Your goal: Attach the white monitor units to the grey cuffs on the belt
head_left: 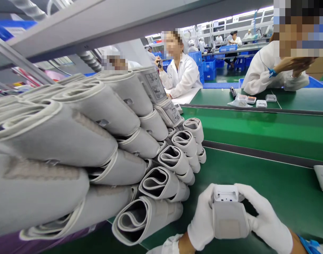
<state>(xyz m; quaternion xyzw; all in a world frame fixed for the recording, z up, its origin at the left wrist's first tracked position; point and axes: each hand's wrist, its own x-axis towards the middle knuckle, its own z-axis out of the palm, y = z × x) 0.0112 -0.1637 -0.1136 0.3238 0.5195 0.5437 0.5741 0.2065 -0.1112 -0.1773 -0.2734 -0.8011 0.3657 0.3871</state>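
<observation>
2 gloved hands holding 1 white device, right beside a giant pile of cuffs

So the white device [226,193] is sitting between the 2 hands, just right of the pile of rolled cuffs [119,109], with 1 folded grey cuff [231,220] hanging below its open, slotted face. The left hand [202,218] is gripping the left edge, on the side nearer the pile. The right hand [268,220] is pinching from the side away from the pile, fingers at the device's upper corner and thumb against the cuff, with a gap showing between them. Neither hand is spreading wide. The forearms are angling inward from below, and a blue band [311,245] is circling the right wrist.

Counting stuff: the pile is overlapping too much for me to give a total. 1 more folded cuff [322,178] is lying well right of the pile, partly cut off. Beyond the pile, on the far green bench [296,102], 3 small white units [261,103] are lying near 1 clear plastic bag [239,101]. 2 people in white are sitting there too, 1 [184,72] just behind the pile, 1 [264,70] farther right.
</observation>
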